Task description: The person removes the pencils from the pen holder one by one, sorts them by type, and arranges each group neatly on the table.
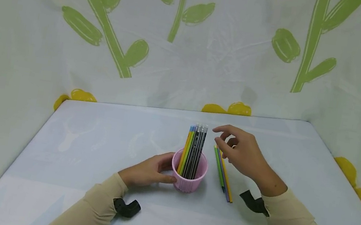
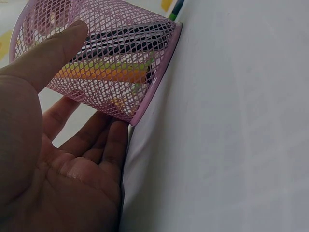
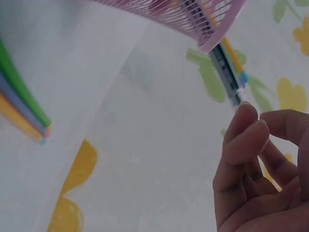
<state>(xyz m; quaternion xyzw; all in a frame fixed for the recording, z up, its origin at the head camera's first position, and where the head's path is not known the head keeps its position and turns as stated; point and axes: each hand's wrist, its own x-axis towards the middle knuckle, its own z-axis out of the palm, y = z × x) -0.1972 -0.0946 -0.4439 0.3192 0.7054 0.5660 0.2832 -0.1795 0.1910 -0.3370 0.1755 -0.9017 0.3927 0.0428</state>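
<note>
A pink mesh pencil cup (image 1: pixel 187 185) stands upright on the table, with several black pencils (image 1: pixel 195 153) and a few yellow and green pencils (image 1: pixel 185 150) inside. My left hand (image 1: pixel 149 169) grips it from the left; in the left wrist view the thumb lies along the mesh (image 2: pixel 116 87) and the fingers are round the other side. To the right of the cup, my right hand (image 1: pixel 242 153) hovers with loosely bent fingers and nothing visible between them. Under and beside it lie loose green, purple and yellow pencils (image 1: pixel 223 175), side by side.
The table (image 1: pixel 93 130) has a pale cover and reaches back to a white curtain (image 1: pixel 230 57) printed with green leaves and yellow flowers. Black wrist mounts (image 1: pixel 126 208) sit on both sleeves.
</note>
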